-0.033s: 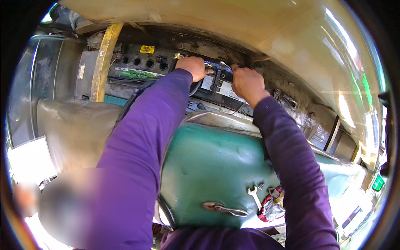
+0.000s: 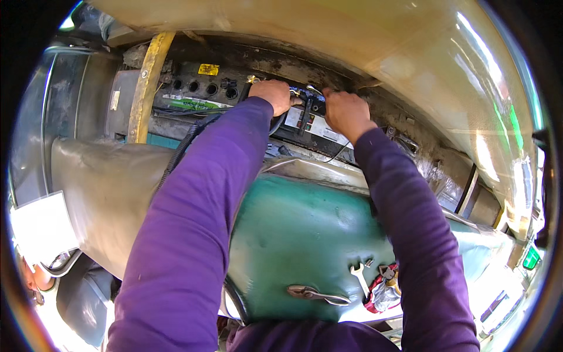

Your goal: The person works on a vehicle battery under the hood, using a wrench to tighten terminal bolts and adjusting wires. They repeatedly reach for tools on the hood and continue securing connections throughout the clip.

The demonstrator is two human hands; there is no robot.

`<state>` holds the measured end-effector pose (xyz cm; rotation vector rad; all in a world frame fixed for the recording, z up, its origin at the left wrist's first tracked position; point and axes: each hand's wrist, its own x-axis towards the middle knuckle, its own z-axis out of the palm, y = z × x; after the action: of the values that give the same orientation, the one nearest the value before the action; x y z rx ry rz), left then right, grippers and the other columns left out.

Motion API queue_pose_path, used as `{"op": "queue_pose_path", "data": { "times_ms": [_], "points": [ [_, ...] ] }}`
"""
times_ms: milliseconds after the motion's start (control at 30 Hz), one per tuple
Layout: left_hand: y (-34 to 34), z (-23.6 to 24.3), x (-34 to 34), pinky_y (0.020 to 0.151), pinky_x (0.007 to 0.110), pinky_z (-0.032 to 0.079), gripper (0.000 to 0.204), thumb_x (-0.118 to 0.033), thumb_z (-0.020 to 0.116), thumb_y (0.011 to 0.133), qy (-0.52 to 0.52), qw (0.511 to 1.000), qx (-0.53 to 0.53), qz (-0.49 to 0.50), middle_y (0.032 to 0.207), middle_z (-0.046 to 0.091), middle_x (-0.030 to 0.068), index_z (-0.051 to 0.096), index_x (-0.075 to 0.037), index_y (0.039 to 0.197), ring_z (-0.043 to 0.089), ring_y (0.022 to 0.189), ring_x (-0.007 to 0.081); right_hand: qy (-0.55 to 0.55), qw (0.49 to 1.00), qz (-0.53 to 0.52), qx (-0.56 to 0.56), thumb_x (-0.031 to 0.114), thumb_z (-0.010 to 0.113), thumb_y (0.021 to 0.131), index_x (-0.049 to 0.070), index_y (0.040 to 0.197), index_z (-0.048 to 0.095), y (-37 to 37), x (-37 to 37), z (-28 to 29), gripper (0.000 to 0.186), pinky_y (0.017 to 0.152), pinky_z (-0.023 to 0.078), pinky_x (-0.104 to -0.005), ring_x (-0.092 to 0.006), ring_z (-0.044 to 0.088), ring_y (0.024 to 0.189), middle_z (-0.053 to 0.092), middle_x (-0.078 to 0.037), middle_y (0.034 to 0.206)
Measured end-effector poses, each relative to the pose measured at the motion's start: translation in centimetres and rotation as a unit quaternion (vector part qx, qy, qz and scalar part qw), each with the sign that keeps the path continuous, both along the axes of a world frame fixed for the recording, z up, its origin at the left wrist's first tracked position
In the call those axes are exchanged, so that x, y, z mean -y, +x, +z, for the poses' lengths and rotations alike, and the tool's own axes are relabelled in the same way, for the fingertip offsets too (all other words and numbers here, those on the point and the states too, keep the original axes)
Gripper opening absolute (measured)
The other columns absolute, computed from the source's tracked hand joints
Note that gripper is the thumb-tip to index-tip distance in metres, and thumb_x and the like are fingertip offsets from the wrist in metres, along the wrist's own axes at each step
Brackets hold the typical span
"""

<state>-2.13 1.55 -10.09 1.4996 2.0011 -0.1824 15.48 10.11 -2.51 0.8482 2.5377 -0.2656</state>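
Note:
My left hand (image 2: 273,96) is closed around a black battery cable (image 2: 277,124), by the brass-coloured terminals at the back of the bay. My right hand (image 2: 348,112) is closed on a shiny metal wrench (image 2: 314,90), whose end shows past my fingers. Most of its handle is hidden. Under and between my hands sits a black battery (image 2: 319,128) with a white label and a black strap across its top. To the left is another battery (image 2: 202,88) with a row of uncovered round holes and a yellow sticker.
A green padded cushion (image 2: 305,217) lies before me. On it rest pliers (image 2: 316,294), an open-ended wrench (image 2: 360,278) and a red and grey bag (image 2: 384,293). A yellow metal upright (image 2: 148,88) stands left of the batteries. A tan panel (image 2: 328,35) overhangs the bay.
My right hand has shifted very slightly left with the wrench. My left hand stays at the same spot.

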Motion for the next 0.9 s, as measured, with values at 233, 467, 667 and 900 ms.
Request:
{"op": "queue_pose_path", "data": {
  "times_ms": [233,467,667,900],
  "points": [
    [-1.0,0.2,-0.2,0.095,0.05,0.055,0.066,-0.064,0.058,0.095,0.008,1.0,0.018,-0.001,0.116,0.073,0.0221,0.076,-0.003,0.111,0.069,0.111,0.0387,0.012,0.995,0.077,0.055,0.018,0.048,0.102,0.011,0.132,0.062,-3.2,-1.7,-3.8,0.034,0.085,0.06,-0.0485,-0.0361,0.072,0.104,0.074,-0.016,0.113],
    [-1.0,0.6,-0.4,0.099,0.044,0.053,0.056,-0.054,0.064,0.096,-0.02,0.999,0.035,0.028,0.126,0.071,0.0166,0.075,-0.005,0.119,0.068,0.119,0.0325,-0.001,0.989,0.1,0.105,0.011,0.049,0.101,0.015,0.142,0.054,-3.0,-1.5,-4.6,0.042,0.088,0.058,-0.0501,-0.0368,0.07,0.111,0.071,-0.019,0.119],
    [-1.3,-1.2,-0.2,0.097,0.049,0.054,0.052,-0.05,0.053,0.099,0.024,0.998,0.047,0.018,0.121,0.073,0.018,0.075,-0.006,0.115,0.069,0.114,0.0375,-0.004,0.967,0.198,0.159,0.017,0.061,0.094,0.012,0.112,0.076,-9.0,-0.1,-1.7,0.024,0.083,0.059,-0.0446,-0.0323,0.073,0.104,0.075,-0.022,0.106],
    [-1.1,-1.5,-0.2,0.095,0.049,0.055,0.064,-0.063,0.049,0.099,0.011,1.0,0.01,-0.004,0.119,0.073,0.0183,0.075,-0.006,0.112,0.069,0.114,0.0366,0.038,0.984,0.112,0.137,0.018,0.059,0.096,0.008,0.113,0.077,-8.7,-1.2,-1.7,0.027,0.085,0.06,-0.0429,-0.0356,0.072,0.107,0.076,-0.021,0.105]
  ]
}}
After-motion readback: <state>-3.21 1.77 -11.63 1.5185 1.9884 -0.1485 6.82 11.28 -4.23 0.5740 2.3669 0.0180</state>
